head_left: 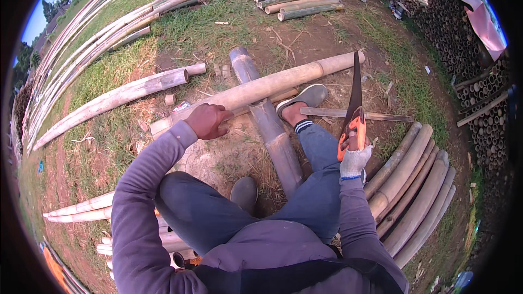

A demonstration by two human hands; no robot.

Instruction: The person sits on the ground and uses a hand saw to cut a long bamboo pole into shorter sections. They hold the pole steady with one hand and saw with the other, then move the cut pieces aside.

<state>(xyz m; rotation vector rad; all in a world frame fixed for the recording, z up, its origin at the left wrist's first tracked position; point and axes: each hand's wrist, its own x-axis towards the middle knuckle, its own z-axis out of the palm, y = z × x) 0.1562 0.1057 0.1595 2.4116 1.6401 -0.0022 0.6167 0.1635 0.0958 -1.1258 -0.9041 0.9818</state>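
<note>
One glove (354, 167) around right hand (356, 155), saw (355, 95) gripped, left hand (208, 121) near bamboo (272, 86)

The pole (261, 90) lies crosswise over the log (278, 142), the left hand (210, 121) at its left part and the saw (355, 90), up in the right hand (357, 158), beside its right end. I see a slat (387, 116) on the ground nearer the person than that end, a stack (421, 196) to their right, long poles (117, 92) off left, and a pile (311, 8) well beyond.
</note>
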